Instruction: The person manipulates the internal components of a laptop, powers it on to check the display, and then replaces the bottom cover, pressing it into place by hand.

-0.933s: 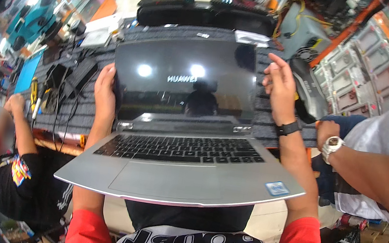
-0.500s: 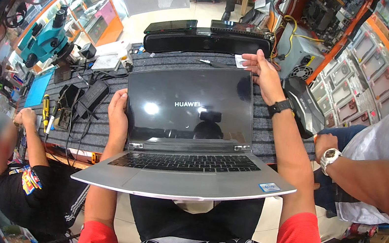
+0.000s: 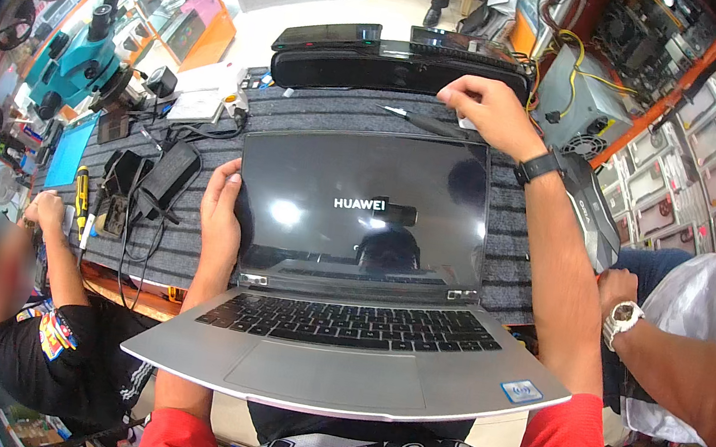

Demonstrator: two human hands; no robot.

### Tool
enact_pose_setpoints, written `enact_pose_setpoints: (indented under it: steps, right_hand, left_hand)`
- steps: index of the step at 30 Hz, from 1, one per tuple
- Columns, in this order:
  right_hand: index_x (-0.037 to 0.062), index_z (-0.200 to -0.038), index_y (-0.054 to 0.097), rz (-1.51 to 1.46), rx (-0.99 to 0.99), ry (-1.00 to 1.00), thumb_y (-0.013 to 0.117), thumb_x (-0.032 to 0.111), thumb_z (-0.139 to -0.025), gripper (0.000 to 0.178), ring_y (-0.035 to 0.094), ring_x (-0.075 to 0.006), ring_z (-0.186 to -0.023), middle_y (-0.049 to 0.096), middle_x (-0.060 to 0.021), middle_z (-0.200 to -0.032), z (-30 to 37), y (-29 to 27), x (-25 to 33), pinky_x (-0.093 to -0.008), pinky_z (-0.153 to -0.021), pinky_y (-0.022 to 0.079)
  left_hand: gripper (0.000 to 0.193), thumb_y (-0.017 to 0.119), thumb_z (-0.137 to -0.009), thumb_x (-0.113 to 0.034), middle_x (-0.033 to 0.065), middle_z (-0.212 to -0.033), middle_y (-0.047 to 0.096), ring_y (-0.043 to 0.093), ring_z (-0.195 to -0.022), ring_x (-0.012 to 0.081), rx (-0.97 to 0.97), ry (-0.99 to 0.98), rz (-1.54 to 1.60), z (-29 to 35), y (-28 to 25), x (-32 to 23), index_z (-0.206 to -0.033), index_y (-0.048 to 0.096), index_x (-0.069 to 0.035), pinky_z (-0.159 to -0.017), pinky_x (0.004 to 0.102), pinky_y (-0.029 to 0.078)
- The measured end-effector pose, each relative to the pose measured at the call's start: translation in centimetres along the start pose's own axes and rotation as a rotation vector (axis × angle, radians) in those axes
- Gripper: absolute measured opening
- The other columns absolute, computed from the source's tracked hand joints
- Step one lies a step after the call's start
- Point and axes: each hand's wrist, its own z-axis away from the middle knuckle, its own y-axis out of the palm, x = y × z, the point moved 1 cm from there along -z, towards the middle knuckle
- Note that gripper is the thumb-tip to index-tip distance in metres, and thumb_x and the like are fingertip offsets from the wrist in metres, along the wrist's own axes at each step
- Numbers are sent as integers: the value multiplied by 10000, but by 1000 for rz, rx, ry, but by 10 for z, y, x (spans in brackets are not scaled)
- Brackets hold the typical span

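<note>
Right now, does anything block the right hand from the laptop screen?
Nothing visible does: the right hand is beyond the top right corner of the laptop screen. The slim tool showing between them appears to lie on the mat.

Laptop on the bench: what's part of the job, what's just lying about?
In the job:
- open laptop
- left grip, at its screen's left edge
- right grip, beyond the screen

Seemingly just lying about:
- teal microscope
- yellow-and-black screwdriver
- blue mat
- long black bar
</note>
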Motion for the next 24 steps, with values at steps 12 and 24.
enact_pose_setpoints:
  steps: [12, 24]
  right_hand:
    - [40, -1039, 663, 648, 396, -242, 737, 182, -794, 293, 658, -318, -847, 672, -108, -883, -43, 17, 13, -403, -765, 527]
    - [66, -987, 628, 966, 172, -364, 687, 206, -864, 195, 656, -329, -955, 668, -107, -984, -50, 30, 5, -441, -834, 534]
  left_hand:
    - [299, 476, -1031, -160, 85, -1142, 651, 579, -1072, 134, -47, 15, -110, 1, 0, -5, -1239, 592, 21, -973, 266, 420]
    - [287, 478, -1029, -152, 82, -1152, 646, 579, -1077, 137, -28, 5, -83, 1, -1, -2, -1230, 592, 18, -980, 274, 421]
